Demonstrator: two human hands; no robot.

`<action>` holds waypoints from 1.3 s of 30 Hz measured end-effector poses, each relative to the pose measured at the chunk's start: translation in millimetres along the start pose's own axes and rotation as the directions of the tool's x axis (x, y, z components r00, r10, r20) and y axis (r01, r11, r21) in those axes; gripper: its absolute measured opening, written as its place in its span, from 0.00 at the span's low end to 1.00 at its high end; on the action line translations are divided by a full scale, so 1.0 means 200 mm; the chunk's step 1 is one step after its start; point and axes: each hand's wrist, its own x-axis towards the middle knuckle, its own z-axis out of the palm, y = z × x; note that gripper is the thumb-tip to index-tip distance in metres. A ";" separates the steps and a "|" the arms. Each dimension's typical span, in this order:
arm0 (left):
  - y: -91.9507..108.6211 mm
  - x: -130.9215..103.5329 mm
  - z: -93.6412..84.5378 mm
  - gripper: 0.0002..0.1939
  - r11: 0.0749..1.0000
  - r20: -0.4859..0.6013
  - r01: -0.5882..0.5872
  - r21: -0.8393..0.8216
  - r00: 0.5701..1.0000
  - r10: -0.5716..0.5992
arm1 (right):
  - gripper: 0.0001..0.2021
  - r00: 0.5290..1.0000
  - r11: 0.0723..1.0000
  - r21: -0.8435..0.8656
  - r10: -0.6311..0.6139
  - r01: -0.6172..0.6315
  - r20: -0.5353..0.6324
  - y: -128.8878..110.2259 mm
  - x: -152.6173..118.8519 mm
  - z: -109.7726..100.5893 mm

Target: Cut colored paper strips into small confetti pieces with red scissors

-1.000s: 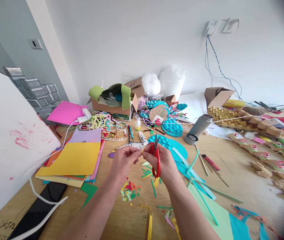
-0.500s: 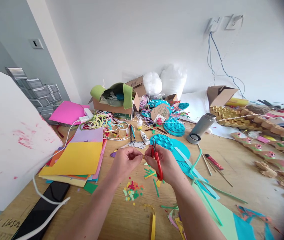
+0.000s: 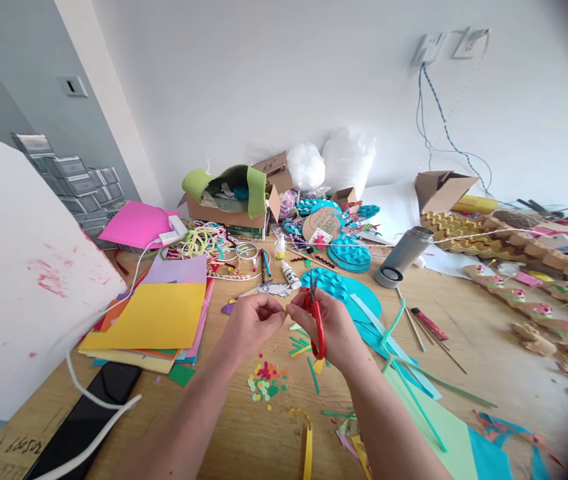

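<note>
My left hand is closed in a pinch at the middle of the table, on a tiny yellow piece that looks like paper. The fingertips of my right hand meet it there and seem to pinch the same piece. Red-handled scissors hang on my right hand, blades pointing away from me. Below the hands lies a scatter of small coloured paper dots. Thin green paper strips are beside them, under my right hand. A curled yellow paper strip rests nearer to me.
Coloured paper sheets are stacked at left, behind a black phone crossed by a white cable. Beyond my hands stand glue bottles and blue corrugated discs. A grey thermos leans at right, near thin wooden sticks.
My right hand has turned slightly, and the scissors have tipped with it, their blades shifting a little to the right. My left hand stays almost where it was.
</note>
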 end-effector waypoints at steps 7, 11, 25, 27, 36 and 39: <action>-0.03 0.04 -0.03 0.07 0.857 -0.084 0.109 -0.503 0.981 -0.174 | 0.22 0.994 0.991 -0.119 -0.045 0.056 0.098 0.05 0.01 0.06; -0.02 0.05 -0.02 0.09 0.794 -0.136 0.100 -0.599 0.965 -0.225 | 0.23 0.993 0.982 -0.182 -0.024 0.045 0.117 0.07 0.00 0.12; -0.02 0.01 0.10 0.07 0.689 -0.265 0.012 -0.725 0.918 -0.295 | 0.27 0.981 0.994 -0.042 0.110 -0.104 0.158 0.13 -0.01 0.20; -0.03 0.00 0.11 0.07 0.675 -0.260 0.018 -0.738 0.915 -0.308 | 0.27 0.979 0.992 -0.047 0.123 -0.117 0.161 0.13 -0.01 0.21; -0.05 0.00 0.12 0.09 0.720 -0.300 0.013 -0.694 0.904 -0.305 | 0.28 0.976 0.989 -0.061 0.143 -0.135 0.167 0.11 -0.01 0.21; -0.05 0.00 0.13 0.10 0.742 -0.309 0.018 -0.671 0.902 -0.301 | 0.28 0.973 0.985 -0.067 0.169 -0.161 0.157 0.11 -0.01 0.21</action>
